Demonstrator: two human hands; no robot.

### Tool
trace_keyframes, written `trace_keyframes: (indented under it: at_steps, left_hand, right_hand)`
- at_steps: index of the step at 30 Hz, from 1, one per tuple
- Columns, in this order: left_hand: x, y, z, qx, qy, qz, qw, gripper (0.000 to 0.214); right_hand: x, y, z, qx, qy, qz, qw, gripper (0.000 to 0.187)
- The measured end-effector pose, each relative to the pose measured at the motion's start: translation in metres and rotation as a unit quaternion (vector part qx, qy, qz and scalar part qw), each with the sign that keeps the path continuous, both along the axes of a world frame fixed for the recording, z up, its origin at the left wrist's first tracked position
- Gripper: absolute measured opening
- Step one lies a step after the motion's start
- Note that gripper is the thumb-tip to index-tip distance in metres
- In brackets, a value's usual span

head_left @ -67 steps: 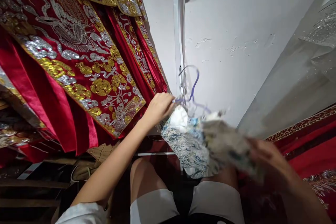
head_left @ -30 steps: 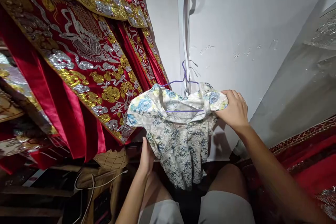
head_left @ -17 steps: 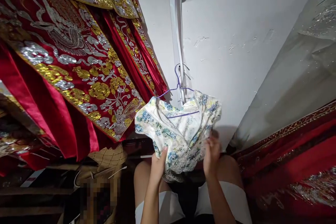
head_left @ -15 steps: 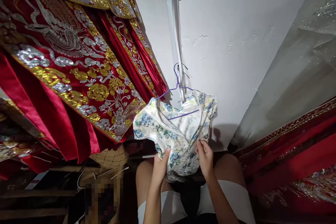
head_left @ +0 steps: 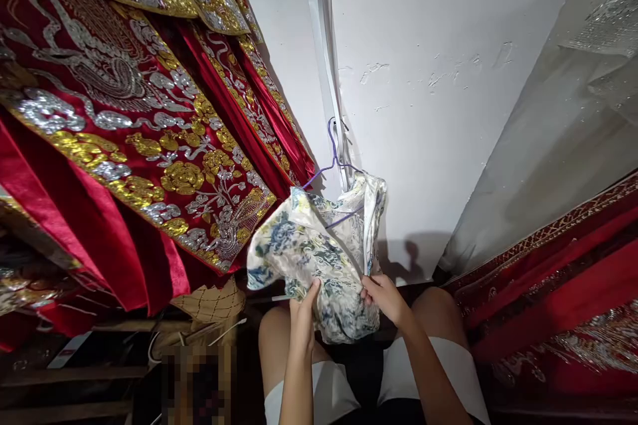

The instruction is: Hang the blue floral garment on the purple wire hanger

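A white floral blouse (head_left: 319,259) with blue and yellow flowers hangs on a purple hanger (head_left: 333,161). The hanger's hook sits at a white vertical rail (head_left: 326,46) on the wall. My left hand (head_left: 303,309) grips the blouse's lower left side, thumb on the front and the other fingers hidden by cloth. With closed fingers, my right hand (head_left: 383,295) pinches the front edge near the bottom of the neckline. The blouse is turned at a slant, and its right sleeve is folded inward.
Red garments (head_left: 184,146) with gold and silver sequins hang at left. A pale sheer dress (head_left: 543,119) and red cloth (head_left: 563,305) are at right. A tan woven bag (head_left: 212,302) sits low at left, near wooden slats (head_left: 74,372). Behind is a white wall (head_left: 419,26).
The blouse has twisted, its right shoulder swinging inward to the left. My right hand has moved left and slightly down with the front edge. My left hand keeps its hold.
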State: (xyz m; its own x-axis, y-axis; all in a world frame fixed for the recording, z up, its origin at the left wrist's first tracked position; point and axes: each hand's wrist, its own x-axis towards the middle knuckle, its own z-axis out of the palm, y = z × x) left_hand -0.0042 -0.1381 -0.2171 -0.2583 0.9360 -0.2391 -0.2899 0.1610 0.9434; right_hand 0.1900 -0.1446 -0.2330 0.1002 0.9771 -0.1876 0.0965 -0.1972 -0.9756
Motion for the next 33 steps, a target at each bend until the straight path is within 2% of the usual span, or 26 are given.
trace_keyframes:
  at_steps: [1,3,5,6,7,9,11,13,16,19,23,29,33]
  left_hand:
    - [0.001,0.004,-0.005,0.024,0.038,0.062,0.997,0.064]
    - [0.006,0.006,-0.016,0.088,0.129,0.177,0.972,0.07]
    - [0.016,0.0,-0.028,0.153,0.205,0.235,0.937,0.072]
    - [0.023,-0.004,-0.033,0.179,0.228,0.222,0.931,0.069]
    - [0.031,-0.009,-0.037,0.196,0.239,0.181,0.934,0.064]
    - [0.048,-0.018,-0.04,0.209,0.229,0.05,0.949,0.052]
    - [0.061,-0.023,-0.037,0.207,0.202,-0.054,0.956,0.04]
    - [0.07,-0.023,-0.028,0.207,0.183,-0.089,0.957,0.03]
    - [0.076,-0.021,-0.014,0.212,0.161,-0.105,0.958,0.032]
    - [0.077,-0.021,-0.008,0.208,0.127,-0.118,0.963,0.037]
    - [0.077,-0.025,-0.013,0.196,0.099,-0.119,0.968,0.038]
    - [0.073,-0.028,-0.019,0.191,0.12,-0.045,0.973,0.033]
    - [0.071,-0.027,-0.014,0.194,0.119,-0.064,0.972,0.033]
  right_hand:
    - [-0.001,-0.001,0.0,-0.004,0.001,0.004,1.0,0.04]
    - [-0.004,-0.002,0.002,-0.007,0.002,0.01,1.0,0.044]
    - [-0.009,-0.002,0.005,-0.002,0.005,0.016,1.0,0.049]
    - [-0.011,-0.003,0.007,0.005,0.007,0.019,1.0,0.051]
    - [-0.014,-0.003,0.009,0.017,0.01,0.02,1.0,0.053]
    - [-0.017,-0.004,0.013,0.046,0.013,0.019,0.999,0.056]
    - [-0.018,-0.006,0.016,0.072,0.016,0.015,0.997,0.058]
    - [-0.017,-0.008,0.02,0.089,0.022,0.013,0.996,0.06]
    - [-0.015,-0.011,0.024,0.104,0.048,0.018,0.993,0.063]
    - [-0.013,-0.014,0.025,0.098,0.079,0.045,0.991,0.063]
    - [-0.008,-0.017,0.024,0.066,0.091,0.067,0.991,0.058]
    - [-0.003,-0.016,0.023,0.079,0.106,0.003,0.991,0.05]
    - [-0.007,-0.017,0.023,0.096,0.116,-0.01,0.989,0.048]
